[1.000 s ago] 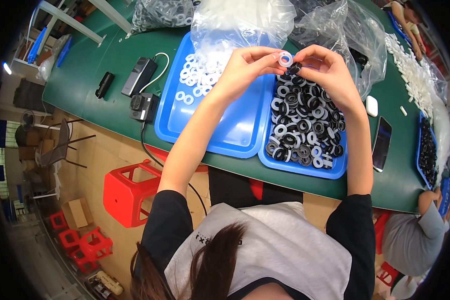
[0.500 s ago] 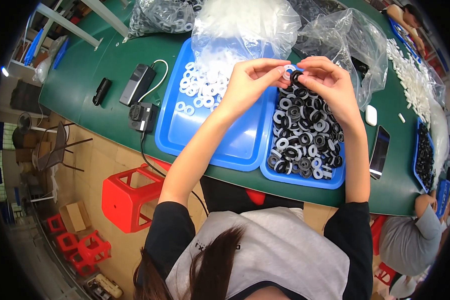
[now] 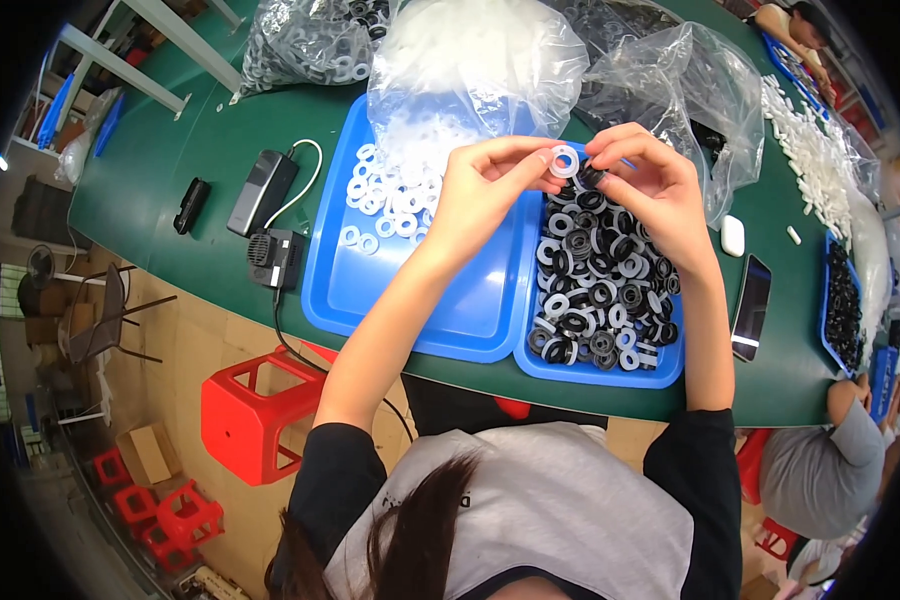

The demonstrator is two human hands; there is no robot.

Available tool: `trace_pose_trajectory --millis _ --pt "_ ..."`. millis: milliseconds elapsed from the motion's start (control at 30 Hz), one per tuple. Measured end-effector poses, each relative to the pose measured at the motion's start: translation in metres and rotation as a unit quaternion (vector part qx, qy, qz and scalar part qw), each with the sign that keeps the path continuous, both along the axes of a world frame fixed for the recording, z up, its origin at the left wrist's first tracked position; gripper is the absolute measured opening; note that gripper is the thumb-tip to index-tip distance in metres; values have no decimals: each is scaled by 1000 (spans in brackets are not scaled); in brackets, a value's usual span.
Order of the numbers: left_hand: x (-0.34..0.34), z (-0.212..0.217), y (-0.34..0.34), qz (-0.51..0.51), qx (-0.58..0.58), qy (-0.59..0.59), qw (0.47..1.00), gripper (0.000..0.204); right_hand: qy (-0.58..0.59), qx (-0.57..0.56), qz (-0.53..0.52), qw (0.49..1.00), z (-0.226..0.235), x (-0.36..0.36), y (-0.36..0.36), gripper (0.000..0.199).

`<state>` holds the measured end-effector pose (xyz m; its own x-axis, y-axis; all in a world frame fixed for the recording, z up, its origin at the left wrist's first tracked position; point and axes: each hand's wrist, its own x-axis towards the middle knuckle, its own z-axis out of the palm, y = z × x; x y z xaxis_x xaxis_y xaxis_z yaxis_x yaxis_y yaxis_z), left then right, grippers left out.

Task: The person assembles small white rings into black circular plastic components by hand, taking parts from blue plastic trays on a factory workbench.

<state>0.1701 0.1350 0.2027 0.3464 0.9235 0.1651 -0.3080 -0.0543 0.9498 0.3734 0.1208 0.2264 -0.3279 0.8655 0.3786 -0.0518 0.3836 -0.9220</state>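
Observation:
Between the fingertips of my left hand (image 3: 485,185) is a white ring (image 3: 564,162), its face turned toward me. Just right of it, my right hand (image 3: 655,185) pinches a black ring (image 3: 591,177). The two rings are close together but look apart. Both hands hover over the far part of a blue tray (image 3: 610,374) heaped with mixed black and white rings (image 3: 600,290). To its left lies a second blue tray (image 3: 420,310), with loose white rings (image 3: 390,200) at its far end and bare plastic nearer me.
A large clear bag of white parts (image 3: 475,65) rests on the left tray's far end. Crumpled clear plastic (image 3: 660,85) lies behind the right tray. A phone (image 3: 751,305) and white case (image 3: 732,236) sit right; a black device (image 3: 262,190) stands left. Co-workers sit at right.
The white ring has turned its face toward me and moved a little away from the black ring. The whole view has shifted slightly.

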Motion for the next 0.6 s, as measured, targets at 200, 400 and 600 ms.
trace_pose_trajectory --millis 200,400,600 --pt "-1 0 0 1 9 3 1000 23 -8 9 -58 998 3 -8 -5 18" --pt "2 3 -3 -7 23 4 1000 23 -45 45 -69 996 0 -9 -4 17" --pt "4 -2 -5 -1 42 -4 999 21 -96 60 -158 981 3 -20 -13 15"
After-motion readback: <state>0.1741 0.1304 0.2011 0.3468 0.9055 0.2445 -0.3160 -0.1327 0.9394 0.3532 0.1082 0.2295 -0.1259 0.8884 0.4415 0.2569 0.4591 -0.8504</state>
